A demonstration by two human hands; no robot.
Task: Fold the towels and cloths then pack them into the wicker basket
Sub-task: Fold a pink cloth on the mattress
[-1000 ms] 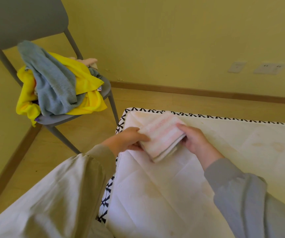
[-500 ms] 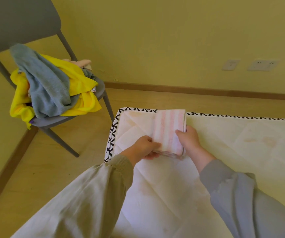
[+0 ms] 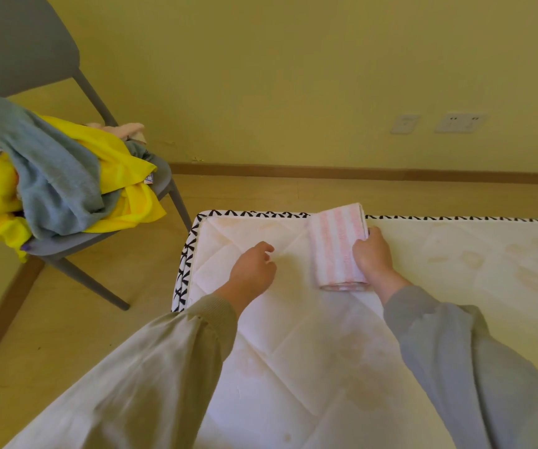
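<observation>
A folded pink-and-white striped towel [image 3: 337,244] lies on the white mattress [image 3: 293,367] near its far edge. My right hand [image 3: 372,257] grips the towel's right side, fingers curled round its edge. My left hand [image 3: 253,270] hovers over the mattress to the left of the towel, apart from it, with loosely curled fingers that hold nothing. On the grey chair [image 3: 76,241] at the left lies a heap with a grey-blue towel [image 3: 50,176], a yellow cloth [image 3: 122,163] and a pink cloth [image 3: 128,128] at the back. No wicker basket is in view.
The mattress has a black-and-white patterned border [image 3: 186,264] and faint stains. Wooden floor [image 3: 83,319] runs between the chair and the mattress. A yellow wall with a brown skirting board and two sockets [image 3: 460,123] stands behind.
My left hand has let go of the striped towel and drawn away to the left. The towel, held up by both hands before, now lies flat on the mattress under my right hand.
</observation>
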